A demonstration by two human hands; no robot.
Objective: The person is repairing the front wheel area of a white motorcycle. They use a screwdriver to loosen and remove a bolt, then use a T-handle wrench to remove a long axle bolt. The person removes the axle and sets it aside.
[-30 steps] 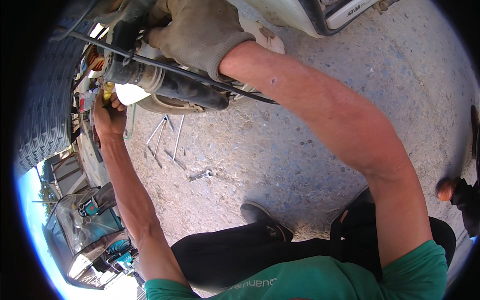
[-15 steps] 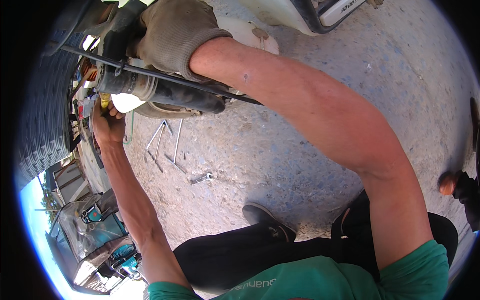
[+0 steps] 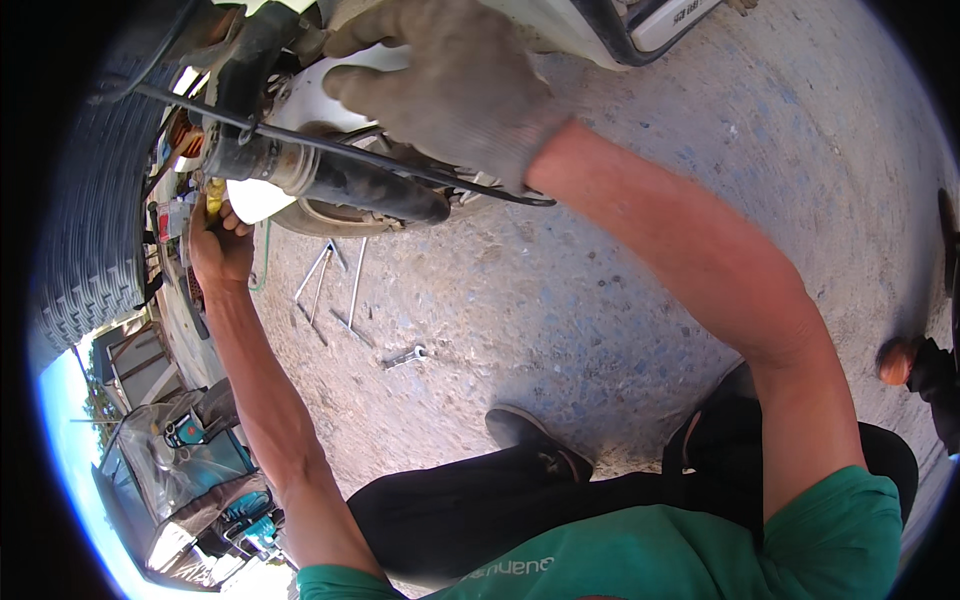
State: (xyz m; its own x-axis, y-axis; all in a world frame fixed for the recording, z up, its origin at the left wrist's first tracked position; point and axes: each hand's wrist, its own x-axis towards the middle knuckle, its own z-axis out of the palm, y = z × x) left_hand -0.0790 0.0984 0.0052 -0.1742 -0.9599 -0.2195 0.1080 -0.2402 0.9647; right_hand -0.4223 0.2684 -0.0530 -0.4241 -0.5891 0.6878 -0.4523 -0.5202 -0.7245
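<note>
My bare left hand (image 3: 223, 245) is closed around a small yellow piece (image 3: 214, 196), its kind hidden by the fingers, just below a thick black tube (image 3: 375, 190) with a metal clamp band. My right hand (image 3: 450, 85), in a grey-brown knit glove, hovers over the upper part of what looks like a motorcycle, fingers apart and slightly blurred, with nothing visible in them. Between the hands a thin black cable (image 3: 350, 153) runs across the tube. A white panel (image 3: 258, 203) shows beside the left fingers; the parts behind the glove are hidden.
T-handled wrenches (image 3: 353, 285) and a spanner (image 3: 407, 357) lie on the rough concrete floor (image 3: 520, 300). Ribbed dark sheeting (image 3: 95, 210) rises on the left. White bodywork (image 3: 570, 30) stands at the top. Another person's part (image 3: 925, 385) shows at far right.
My right hand has come away from the black tube, moving right and toward me, its fingers now spread. My left hand and the yellow piece have barely shifted.
</note>
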